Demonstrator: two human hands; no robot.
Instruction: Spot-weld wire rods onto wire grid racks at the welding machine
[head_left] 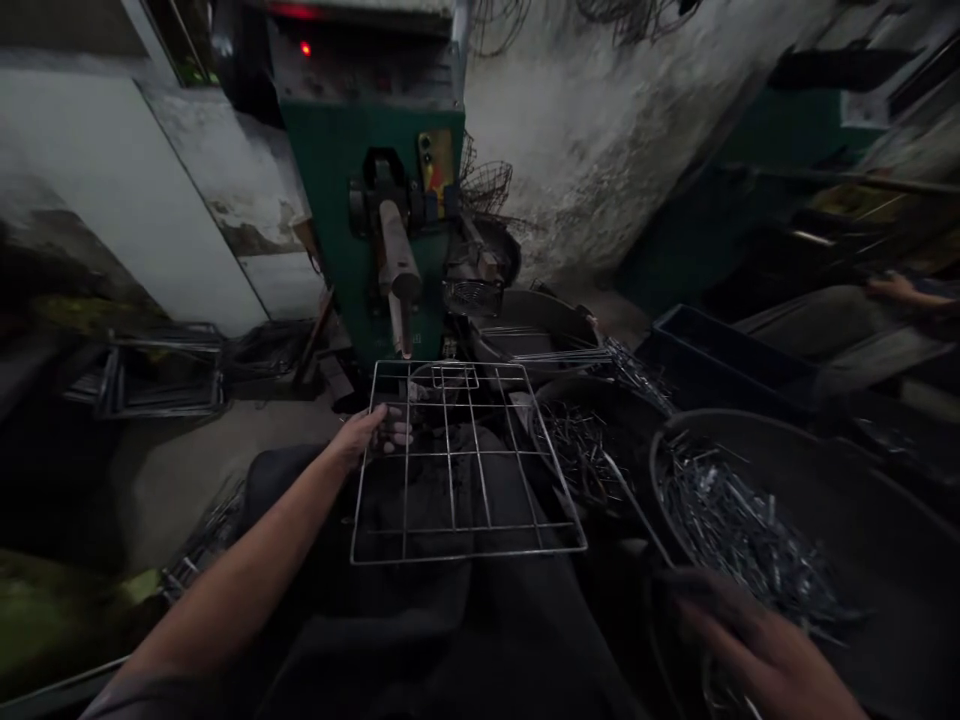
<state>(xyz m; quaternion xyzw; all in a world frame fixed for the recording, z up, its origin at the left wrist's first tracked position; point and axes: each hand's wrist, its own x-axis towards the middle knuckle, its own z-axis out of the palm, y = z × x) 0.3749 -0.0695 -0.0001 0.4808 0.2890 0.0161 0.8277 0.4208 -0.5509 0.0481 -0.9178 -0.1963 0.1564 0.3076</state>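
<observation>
A rectangular wire rack point(450, 455), a frame crossed by thin metal bars, lies nearly flat above my lap. My left hand point(375, 432) grips its left side, fingers reaching under the wires and thumb on top. A small rectangular wire loop point(455, 377) shows at the far edge, close below the pointed lower arm point(405, 330) of a green machine. Off to the lower right, my right hand point(731, 635) is dark and smeared by motion, beside a basin of metal pieces. A thin rod point(637, 510) runs toward it; whether the fingers hold anything is unclear.
The green machine point(322, 170) stands ahead, with a phone point(436, 165) on its front. To the right are a large basin point(795, 430) of short metal pieces point(750, 530) and a smaller bowl with wire bits point(574, 440). Wire frames point(161, 375) are stacked left. Another person's hand point(892, 287) shows far right.
</observation>
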